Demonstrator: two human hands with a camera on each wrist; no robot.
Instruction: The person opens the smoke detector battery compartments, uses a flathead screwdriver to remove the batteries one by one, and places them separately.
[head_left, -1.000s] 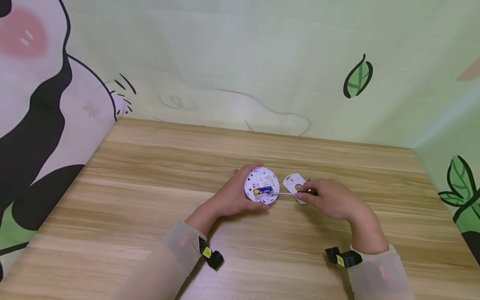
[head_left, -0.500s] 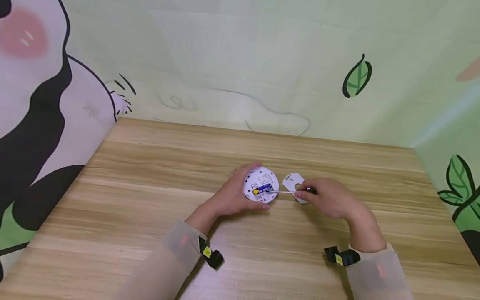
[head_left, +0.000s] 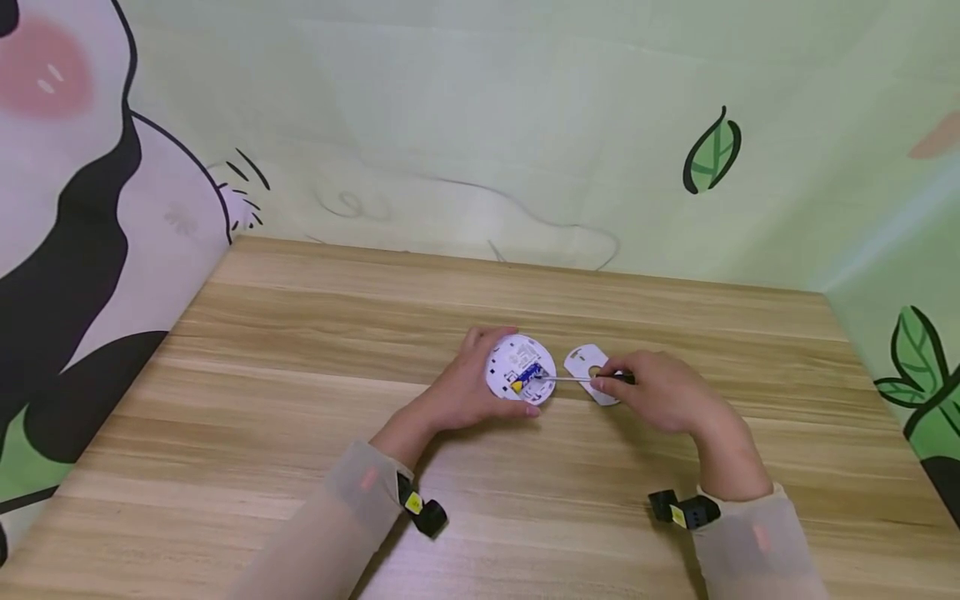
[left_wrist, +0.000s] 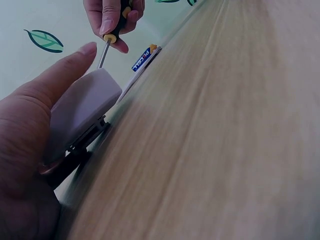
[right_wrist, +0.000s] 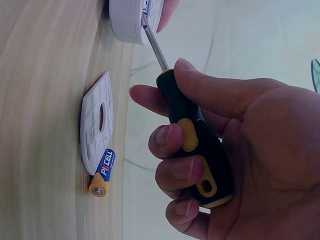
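My left hand (head_left: 468,392) grips a round white device (head_left: 501,360) by its side, thumb along the near rim and fingers round the far one. A blue battery with a yellow end (head_left: 528,377) lies slanted across the device's marked face. My right hand (head_left: 671,396) holds a screwdriver, its black and yellow handle (right_wrist: 192,135) wrapped by the fingers in the right wrist view. The metal shaft (right_wrist: 158,50) reaches left to the device, and its tip is at the battery. From the left wrist, the device (left_wrist: 82,107) appears tilted, its underside close over the table.
A flat white plate (head_left: 579,363) with a round hole lies right of the device, partly under the right hand. Against it rests another blue and orange battery (right_wrist: 104,172). The wooden table (head_left: 360,317) meets a printed cloth wall (head_left: 450,125) at the back.
The battery in the device has turned, its right end swinging up and away from me. The screwdriver tip has shifted slightly upward with it, while the left hand stays nearly still.
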